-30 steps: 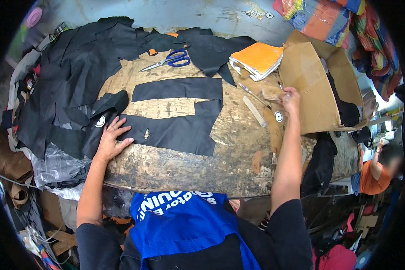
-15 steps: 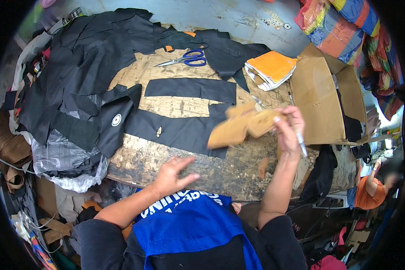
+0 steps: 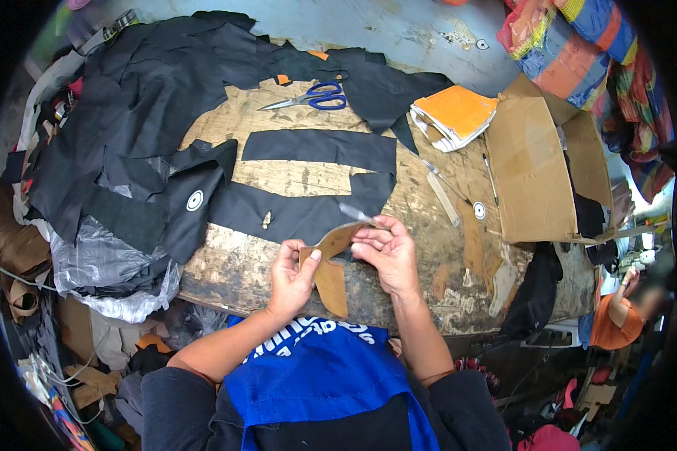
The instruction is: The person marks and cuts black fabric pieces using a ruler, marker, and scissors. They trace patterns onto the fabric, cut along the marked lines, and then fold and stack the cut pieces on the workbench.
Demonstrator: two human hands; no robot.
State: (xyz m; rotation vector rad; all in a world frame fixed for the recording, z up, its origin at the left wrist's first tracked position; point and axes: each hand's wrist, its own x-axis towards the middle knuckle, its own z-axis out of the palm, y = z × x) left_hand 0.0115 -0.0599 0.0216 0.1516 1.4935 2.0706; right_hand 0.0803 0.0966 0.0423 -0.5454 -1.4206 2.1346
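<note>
Between my two hands, over the near side of the workbench, are tan-brown pattern pieces [image 3: 331, 292], stiff like card or leather and slightly bent. My left hand [image 3: 289, 282] pinches their left end with thumb and fingers. At the upper right edge, my right hand [image 3: 391, 255] grips them while also keeping a silvery pen [image 3: 353, 213] between its fingers. Just beyond the hands lies a wide black material piece [image 3: 286, 216] with a small pale object on it. Farther off is a black strip [image 3: 320, 148], and past it blue-handled scissors [image 3: 316, 98].
Black sheets [image 3: 150, 83] cover the bench's left and far side. An open cardboard box [image 3: 530, 165] stands at the right, beside an orange-topped folded stack [image 3: 455, 109]. Loose brown pattern pieces [image 3: 472, 240] and slim tools lie right of my hands. A person in orange [image 3: 617, 323] is at far right.
My right hand has brought the brown pieces and the pen leftward and nearer to me. My left hand, open before, has taken hold of the pieces. Loose pieces on the right are now uncovered.
</note>
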